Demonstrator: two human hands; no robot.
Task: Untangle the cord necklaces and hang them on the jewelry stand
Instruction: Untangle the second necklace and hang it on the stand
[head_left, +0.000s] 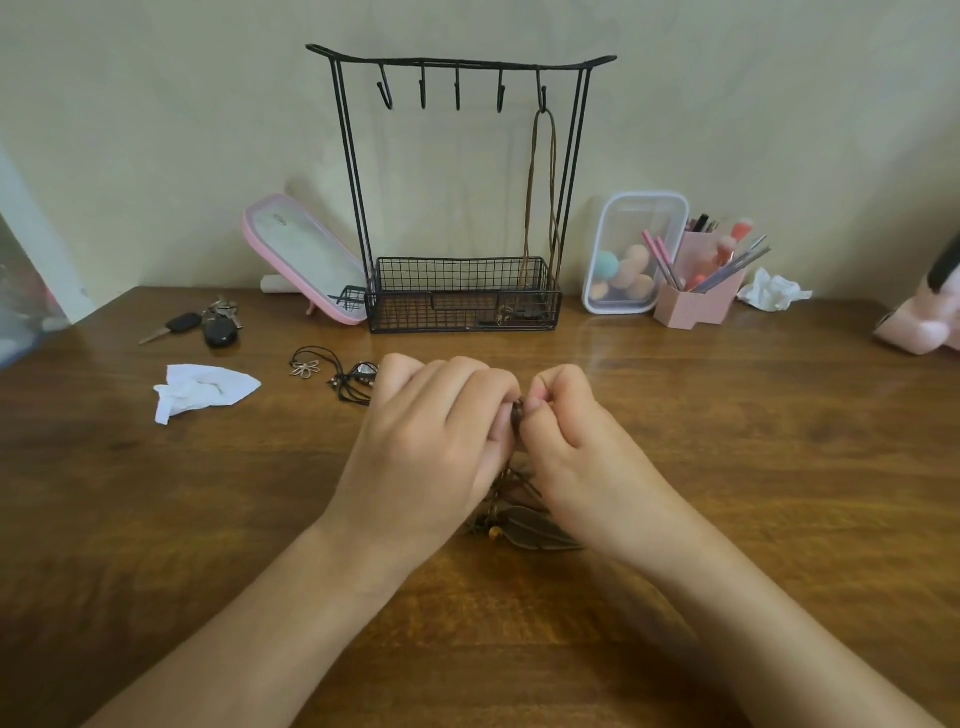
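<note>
Pinching a tangled brown cord necklace (518, 415) between them, the left hand (431, 436) and right hand (571, 441) meet in front of the jewelry stand (462, 291), each grip curled tight on the cord. Its leaf pendant (540, 527) lies on the desk (779, 467) between the wrists. Another brown necklace (530, 208) hangs from the stand's rightmost hook. Black cord necklaces (337, 379) lie in front of the stand, toward its left, touching the left hand, with a white tissue (202, 389) and keys (208, 322) further left
</note>
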